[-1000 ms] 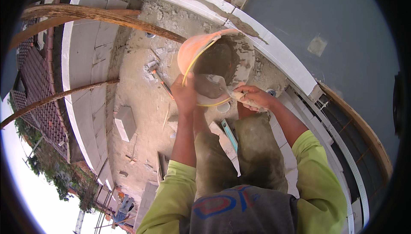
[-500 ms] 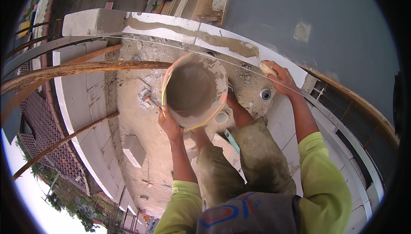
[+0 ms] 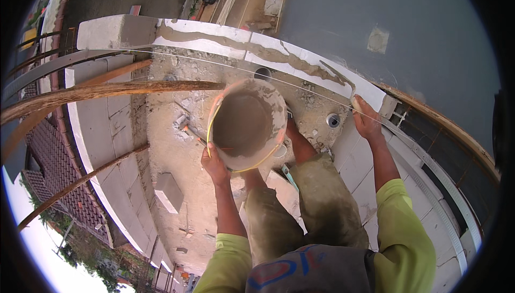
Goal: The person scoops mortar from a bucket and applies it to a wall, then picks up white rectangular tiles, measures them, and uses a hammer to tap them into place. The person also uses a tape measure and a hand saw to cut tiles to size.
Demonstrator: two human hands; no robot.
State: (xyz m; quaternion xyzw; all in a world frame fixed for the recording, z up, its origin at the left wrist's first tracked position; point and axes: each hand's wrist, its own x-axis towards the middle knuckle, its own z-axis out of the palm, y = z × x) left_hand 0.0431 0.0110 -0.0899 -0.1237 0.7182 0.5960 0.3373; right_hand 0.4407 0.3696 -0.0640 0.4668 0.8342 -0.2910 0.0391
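Left hand [image 3: 216, 165]: gripping bucket [image 3: 278, 108] at rim, before the legs | Right hand [image 3: 368, 124]: closed round trowel [image 3: 341, 75], blade at right end of mortar strip [image 3: 273, 56], atop white wall [image 3: 264, 39] | Advisable: shallow blade, even pressure, bucket level.

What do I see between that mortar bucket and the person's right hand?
In the head view, between the mortar bucket and right hand, lower down: the person's right foot, then gritty floor with a round pipe end.
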